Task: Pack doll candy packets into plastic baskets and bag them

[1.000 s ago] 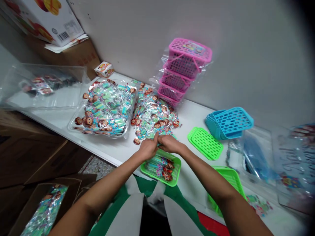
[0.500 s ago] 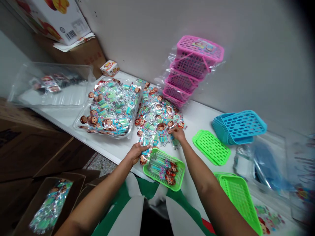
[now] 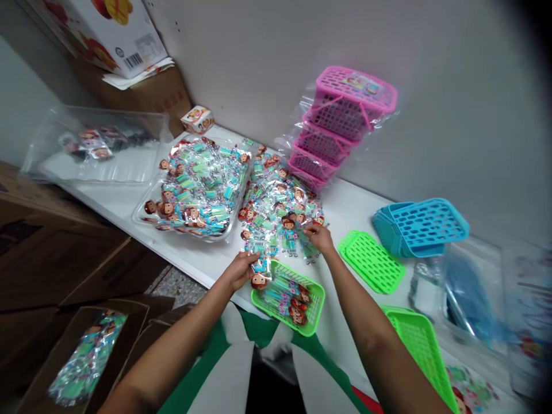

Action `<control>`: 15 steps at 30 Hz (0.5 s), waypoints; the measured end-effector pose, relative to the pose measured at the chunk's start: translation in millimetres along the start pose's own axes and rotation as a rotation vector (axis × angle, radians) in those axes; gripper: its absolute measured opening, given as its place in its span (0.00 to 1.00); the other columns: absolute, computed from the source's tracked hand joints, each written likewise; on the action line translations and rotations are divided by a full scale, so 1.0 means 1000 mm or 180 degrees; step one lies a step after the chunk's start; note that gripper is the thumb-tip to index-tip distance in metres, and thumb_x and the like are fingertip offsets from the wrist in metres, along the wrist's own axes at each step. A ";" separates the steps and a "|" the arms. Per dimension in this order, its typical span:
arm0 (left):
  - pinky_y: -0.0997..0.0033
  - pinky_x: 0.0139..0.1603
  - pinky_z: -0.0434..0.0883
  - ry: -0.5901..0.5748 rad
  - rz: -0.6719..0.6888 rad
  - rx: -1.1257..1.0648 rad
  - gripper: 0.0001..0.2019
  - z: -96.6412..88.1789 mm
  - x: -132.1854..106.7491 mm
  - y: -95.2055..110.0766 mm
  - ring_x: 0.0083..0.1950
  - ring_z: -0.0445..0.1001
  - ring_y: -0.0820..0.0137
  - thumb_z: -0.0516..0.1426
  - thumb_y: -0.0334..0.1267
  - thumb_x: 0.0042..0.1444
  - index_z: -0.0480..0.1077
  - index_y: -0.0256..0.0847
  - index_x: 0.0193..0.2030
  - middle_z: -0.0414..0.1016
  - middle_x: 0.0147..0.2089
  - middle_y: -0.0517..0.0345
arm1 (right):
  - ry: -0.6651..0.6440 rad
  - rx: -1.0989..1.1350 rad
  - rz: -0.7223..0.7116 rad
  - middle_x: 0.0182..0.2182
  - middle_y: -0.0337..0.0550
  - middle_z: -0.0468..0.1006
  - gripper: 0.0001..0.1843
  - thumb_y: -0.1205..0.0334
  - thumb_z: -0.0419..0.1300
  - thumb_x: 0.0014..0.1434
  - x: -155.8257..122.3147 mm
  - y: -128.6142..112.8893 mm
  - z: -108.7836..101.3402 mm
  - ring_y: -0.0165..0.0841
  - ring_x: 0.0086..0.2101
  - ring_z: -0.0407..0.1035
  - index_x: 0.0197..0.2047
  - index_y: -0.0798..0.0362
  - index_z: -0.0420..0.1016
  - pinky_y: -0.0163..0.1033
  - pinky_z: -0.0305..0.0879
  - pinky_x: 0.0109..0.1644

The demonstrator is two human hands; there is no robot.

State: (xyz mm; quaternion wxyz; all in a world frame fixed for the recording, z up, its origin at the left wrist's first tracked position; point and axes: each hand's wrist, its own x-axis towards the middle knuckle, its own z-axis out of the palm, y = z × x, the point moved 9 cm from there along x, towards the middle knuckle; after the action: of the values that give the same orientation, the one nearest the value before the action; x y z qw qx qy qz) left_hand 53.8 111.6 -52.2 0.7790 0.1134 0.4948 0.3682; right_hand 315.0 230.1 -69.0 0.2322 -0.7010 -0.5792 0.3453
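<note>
"What is the left hand doing?"

"The left hand (image 3: 244,269) has thumb and fingers pressed together on a held packet (image 3: 260,264), a printed figure in clear wrap. Its lower end is right by the rim of the green basket (image 3: 318,310); I can't tell if they touch. A light pinch near the edge should do, since the film looks slick."

"And rightward from there?"

"The basket sits just in front of the person, several packets lying side by side in it, heads toward its right end. Then comes the right hand (image 3: 319,237), fingertips drawn close together at the edge of the loose pile (image 3: 280,206). I can't tell whether they have hold of anything. Lifting by one edge seems wise: the packets overlap and could drag neighbours along."

"What of the surface and the room?"

"From the left, on a white table (image 3: 345,198): a clear tray (image 3: 64,172), a brown carton (image 3: 164,98), then a full tray (image 3: 226,233) heaped with similar packets. Behind the pile, stacked pink baskets (image 3: 340,115) in clear film stand near the pale wall (image 3: 431,115). Further right lie green lattice pieces (image 3: 373,261) and blue ones (image 3: 425,227)."
</note>
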 end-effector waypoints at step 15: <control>0.70 0.32 0.73 -0.0452 -0.0415 0.0024 0.09 0.021 -0.011 -0.020 0.28 0.76 0.68 0.64 0.32 0.48 0.74 0.34 0.37 0.79 0.33 0.50 | 0.0161 -0.0065 -0.0803 0.45 0.47 0.76 0.18 0.55 0.54 0.60 -0.065 -0.063 0.016 0.37 0.42 0.71 0.51 0.51 0.69 0.42 0.67 0.45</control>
State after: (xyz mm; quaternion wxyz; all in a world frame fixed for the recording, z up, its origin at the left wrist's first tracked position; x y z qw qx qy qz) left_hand 78.8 93.6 -45.0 0.8340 0.1097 0.4460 0.3058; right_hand 255.9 179.4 -19.3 0.2811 -0.6334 -0.6602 0.2897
